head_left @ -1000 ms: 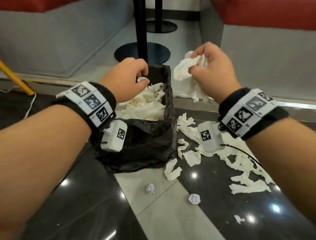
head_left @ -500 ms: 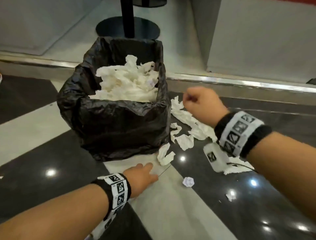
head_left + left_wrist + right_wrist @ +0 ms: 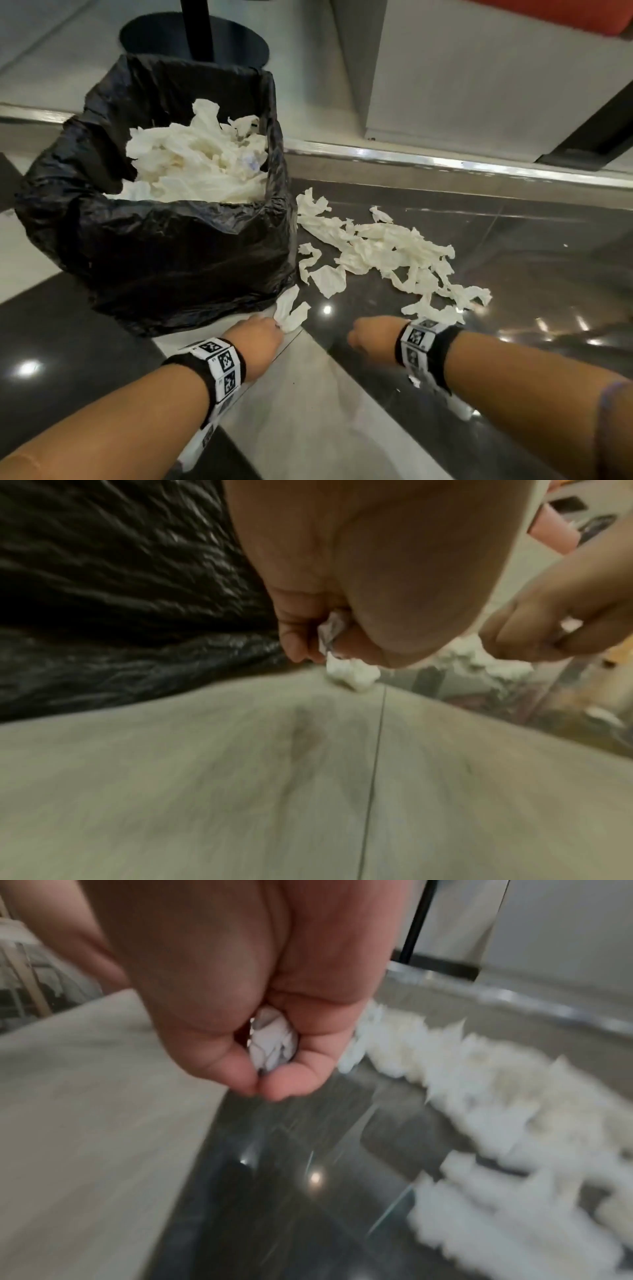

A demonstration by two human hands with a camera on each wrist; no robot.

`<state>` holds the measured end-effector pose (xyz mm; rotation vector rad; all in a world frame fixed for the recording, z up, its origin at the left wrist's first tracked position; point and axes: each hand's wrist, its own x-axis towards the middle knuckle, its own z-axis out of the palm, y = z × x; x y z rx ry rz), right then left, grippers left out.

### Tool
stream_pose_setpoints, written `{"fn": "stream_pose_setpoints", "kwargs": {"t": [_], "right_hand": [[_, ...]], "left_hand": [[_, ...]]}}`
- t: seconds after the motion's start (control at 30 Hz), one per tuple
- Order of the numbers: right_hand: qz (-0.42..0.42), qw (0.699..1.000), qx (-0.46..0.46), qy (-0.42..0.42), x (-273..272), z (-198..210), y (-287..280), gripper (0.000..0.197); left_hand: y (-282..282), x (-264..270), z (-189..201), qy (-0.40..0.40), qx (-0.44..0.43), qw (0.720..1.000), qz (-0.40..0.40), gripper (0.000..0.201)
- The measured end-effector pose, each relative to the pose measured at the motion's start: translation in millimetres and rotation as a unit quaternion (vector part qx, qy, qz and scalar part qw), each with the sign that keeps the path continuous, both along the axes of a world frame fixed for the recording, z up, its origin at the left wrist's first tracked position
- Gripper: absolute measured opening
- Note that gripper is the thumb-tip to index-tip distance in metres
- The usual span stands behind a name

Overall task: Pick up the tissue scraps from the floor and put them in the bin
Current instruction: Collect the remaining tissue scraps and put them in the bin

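White tissue scraps (image 3: 383, 253) are lying in a loose heap on the dark polished floor (image 3: 513, 260), just to the right of the bin (image 3: 164, 246), with a few stray pieces trailing toward the bin's near corner. More tissue (image 3: 195, 157) is filling the bin nearly to its rim, resting inside a crumpled black liner. One twisted scrap (image 3: 289, 310) is sitting at the bin's near right corner, where the dark floor is meeting a pale grey tile (image 3: 308, 411).

Low over that pale tile, the left hand (image 3: 258, 337) is reaching to the twisted scrap, its fingers curled; the left wrist view is showing a small crumpled bit of paper (image 3: 330, 630) tucked between the curled fingers (image 3: 294, 639) and the palm, and a white tissue lump (image 3: 352, 673) sitting right at the fingertips, though whether they are actually pinching that lump is not clear. Just beside it, over the dark floor, the right hand (image 3: 371, 334) is clenching around a small crumpled ball of tissue (image 3: 272, 1045), thumb and fingers closing over it, as the right wrist view is showing plainly.

Both wrists are wearing black bands carrying black-and-white square markers. Beyond the bin, a black round pedestal base (image 3: 191, 41) with its post is standing on pale flooring, and a metal strip (image 3: 445, 164) is running along the edge of the dark floor.
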<state>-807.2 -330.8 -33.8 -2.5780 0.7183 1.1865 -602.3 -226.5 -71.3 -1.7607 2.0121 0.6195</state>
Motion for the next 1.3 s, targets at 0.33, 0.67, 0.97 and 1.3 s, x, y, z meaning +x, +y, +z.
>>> {"fn": "stream_pose_setpoints", "kwargs": {"t": [0.33,0.67,0.97,1.3], "right_hand": [[-0.106,0.981,-0.155,0.054,-82,97,-86,0.005],[-0.202,0.979,-0.025,-0.032,-137,-6,-106,0.099],[-0.133,0.988,0.016,-0.07,-131,-52,-147,0.081],[-0.222,0.937,0.014,-0.269,-87,-14,-181,0.03]], "left_hand": [[-14,26,19,0.048,-0.039,0.994,0.09,0.023],[-33,-24,-18,0.016,0.002,0.989,0.144,0.069],[-76,-54,-35,-0.056,0.09,0.988,0.108,0.035],[-149,-115,24,-0.005,0.048,0.978,0.204,0.035]]}}
